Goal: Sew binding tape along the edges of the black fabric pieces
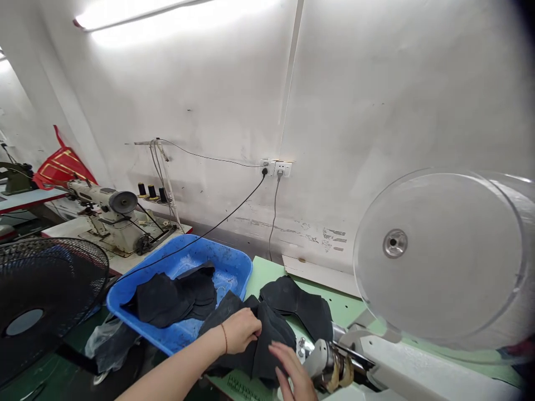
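Two hands are at work on one stack of black cut pieces (267, 340), which lies on the green table (267, 267) at the near edge, between the blue tray (234, 267) and the nose of the machine (330, 362). My left hand (242, 329) rests on top of the stack with the fingers curled over and closed on the upper piece at its left edge; the grip looks like a pinch, though the fingertips are partly hidden in the fabric. My right hand (295, 370) lies flat and open on the right side of the stack, fingers spread and straight, pressing rather than holding; it has nothing closed within it. I judge the step in hand to be separating or lifting one piece from the stack, right beside the machine's working end. More black pieces (175, 301) sit in the tray, apart from the stack, and one further piece (301, 306) lies on the table behind it. The next move, in my judgement, calls for a clean single-layer lift: the left fingers must take one ply only while the right palm holds the rest down, then the piece must travel a short way rightward to the machine. A clear round disc (438, 256) stands above the machine. A black fan (45, 301) stands at far left.
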Demonstrator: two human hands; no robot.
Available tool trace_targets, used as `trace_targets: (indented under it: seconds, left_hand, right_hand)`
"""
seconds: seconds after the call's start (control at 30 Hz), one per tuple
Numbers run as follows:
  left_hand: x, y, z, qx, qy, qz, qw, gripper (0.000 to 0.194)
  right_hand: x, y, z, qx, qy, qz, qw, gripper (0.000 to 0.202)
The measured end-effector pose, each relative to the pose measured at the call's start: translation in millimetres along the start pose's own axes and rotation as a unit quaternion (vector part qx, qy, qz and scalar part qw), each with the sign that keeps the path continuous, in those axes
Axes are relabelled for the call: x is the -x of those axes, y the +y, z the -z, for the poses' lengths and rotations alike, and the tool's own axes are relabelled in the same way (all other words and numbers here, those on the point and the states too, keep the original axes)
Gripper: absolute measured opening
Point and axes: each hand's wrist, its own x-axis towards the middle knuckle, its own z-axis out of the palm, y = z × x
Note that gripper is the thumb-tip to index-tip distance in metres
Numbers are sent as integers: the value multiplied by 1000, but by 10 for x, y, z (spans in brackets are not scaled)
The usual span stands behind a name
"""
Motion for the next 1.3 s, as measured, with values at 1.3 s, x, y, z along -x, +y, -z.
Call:
trace_targets:
  seconds: [1.3]
  left_hand:
    - [468,1123,544,520,107,175,829,23]
  right_hand:
    - [-15,-1117,416,-28,-181,-99,978,36]
